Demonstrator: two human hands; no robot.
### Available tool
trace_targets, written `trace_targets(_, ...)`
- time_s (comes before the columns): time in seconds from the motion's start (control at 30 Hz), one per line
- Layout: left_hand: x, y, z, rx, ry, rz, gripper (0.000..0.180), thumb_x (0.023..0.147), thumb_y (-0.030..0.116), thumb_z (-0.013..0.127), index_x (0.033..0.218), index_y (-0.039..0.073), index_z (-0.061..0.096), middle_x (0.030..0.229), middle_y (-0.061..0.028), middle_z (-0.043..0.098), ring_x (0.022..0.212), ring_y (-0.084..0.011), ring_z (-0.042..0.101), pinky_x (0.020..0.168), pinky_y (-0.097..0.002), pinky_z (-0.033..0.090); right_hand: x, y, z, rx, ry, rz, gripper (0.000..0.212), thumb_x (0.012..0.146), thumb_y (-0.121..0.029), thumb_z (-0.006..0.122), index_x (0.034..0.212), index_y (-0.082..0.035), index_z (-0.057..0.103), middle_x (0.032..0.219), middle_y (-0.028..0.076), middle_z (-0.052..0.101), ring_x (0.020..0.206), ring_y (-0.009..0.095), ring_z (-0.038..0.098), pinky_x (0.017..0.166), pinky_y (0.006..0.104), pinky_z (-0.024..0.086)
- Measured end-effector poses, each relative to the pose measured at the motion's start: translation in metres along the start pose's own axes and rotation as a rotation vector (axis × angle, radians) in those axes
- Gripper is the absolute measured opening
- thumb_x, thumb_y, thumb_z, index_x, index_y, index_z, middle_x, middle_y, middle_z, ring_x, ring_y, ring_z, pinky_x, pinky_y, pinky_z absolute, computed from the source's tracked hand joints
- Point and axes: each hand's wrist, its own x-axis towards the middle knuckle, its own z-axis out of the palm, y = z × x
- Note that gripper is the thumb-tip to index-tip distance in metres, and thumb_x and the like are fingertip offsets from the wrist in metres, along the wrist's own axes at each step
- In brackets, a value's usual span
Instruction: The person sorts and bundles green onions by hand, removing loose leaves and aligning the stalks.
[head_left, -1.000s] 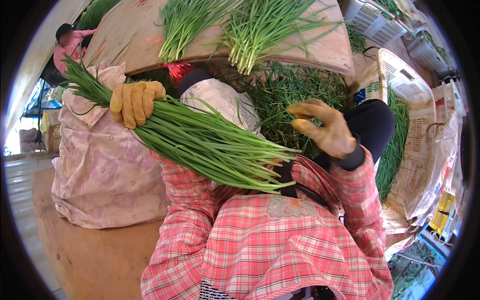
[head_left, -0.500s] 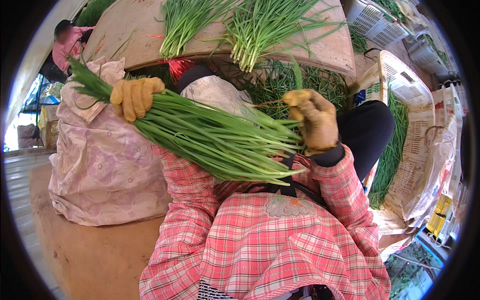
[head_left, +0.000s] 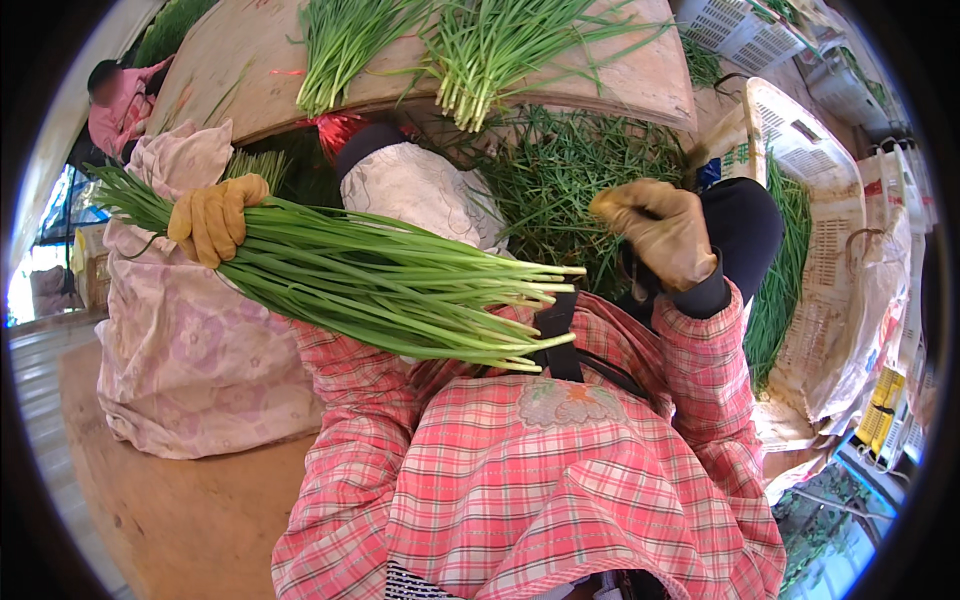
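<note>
A long bunch of garlic chives lies slantwise across my front, its leafy tips to the left and pale cut ends to the right. My left hand, in a tan work glove, is wrapped round the bunch near the leafy end. Apart from the cut ends, at the right, my right hand wears a similar dirty glove. Its fingers are curled together, and no stem shows in them. Beneath that hand is a heap of loose green leaves.
Two piles of chives rest on a wooden board ahead. A white plastic crate with greens stands at the right. A patterned cloth covers something at the left. Another person in pink sits at the far left.
My right hand has moved off the cut ends, to the right; the yellowish leaf strand and green leaf at its fingers are gone. My left hand and the bunch have shifted left and slightly down.
</note>
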Motion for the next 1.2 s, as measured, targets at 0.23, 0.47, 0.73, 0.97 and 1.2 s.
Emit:
trace_targets(0.23, -0.004, 0.002, -0.002, 0.025, 0.106, -0.018, 0.026, 0.077, 0.012, 0.055, 0.054, 0.021, 0.045, 0.057, 0.0052, 0.060, 0.047, -0.0065, 0.053, 0.054, -0.0186, 0.039, -0.008, -0.003, 0.051, 0.342, -0.420, 0.136, 0.047, 0.075, -0.014, 0.071, 0.114, 0.004, 0.054, 0.103, 0.015, 0.061, 0.093, 0.020, 0.060, 0.083, 0.0295, 0.048)
trace_targets(0.47, -0.014, -0.002, 0.002, 0.022, 0.228, 0.016, 0.026, 0.075, 0.010, 0.057, 0.054, 0.021, 0.045, 0.057, 0.0058, 0.059, 0.046, -0.0060, 0.051, 0.054, -0.0190, 0.039, -0.020, -0.009, 0.060, 0.246, -0.369, 0.175, 0.020, 0.078, -0.006, 0.067, 0.094, 0.004, 0.061, 0.083, 0.010, 0.065, 0.074, 0.015, 0.064, 0.066, 0.0257, 0.052)
trace_targets(0.73, -0.025, 0.011, -0.004, 0.072, 0.170, 0.045, 0.024, 0.074, 0.009, 0.058, 0.057, 0.019, 0.045, 0.058, 0.0056, 0.059, 0.049, -0.0065, 0.051, 0.056, -0.0182, 0.039, -0.032, 0.026, -0.001, -0.358, 0.039, 0.214, 0.016, 0.073, -0.012, 0.066, 0.088, -0.006, 0.064, 0.082, 0.014, 0.063, 0.074, 0.028, 0.061, 0.065, 0.0353, 0.049)
trace_targets(0.97, -0.026, 0.019, 0.012, 0.149, 0.304, 0.023, 0.021, 0.077, 0.011, 0.057, 0.061, 0.019, 0.045, 0.059, 0.0051, 0.060, 0.050, -0.0068, 0.051, 0.055, -0.0184, 0.039, -0.016, -0.002, 0.009, -0.043, -0.206, -0.092, 0.031, 0.068, -0.010, 0.073, 0.096, -0.001, 0.064, 0.099, 0.014, 0.061, 0.094, 0.026, 0.058, 0.082, 0.0333, 0.047)
trace_targets(1.2, -0.019, 0.015, 0.006, 0.117, 0.227, 0.021, 0.018, 0.079, 0.012, 0.054, 0.064, 0.017, 0.046, 0.058, 0.0045, 0.060, 0.048, -0.0074, 0.052, 0.054, -0.0191, 0.040, -0.005, 0.000, 0.073, 0.604, -0.335, 0.356, 0.038, 0.073, -0.004, 0.073, 0.106, 0.003, 0.057, 0.088, 0.006, 0.065, 0.079, 0.012, 0.060, 0.069, 0.0241, 0.051)
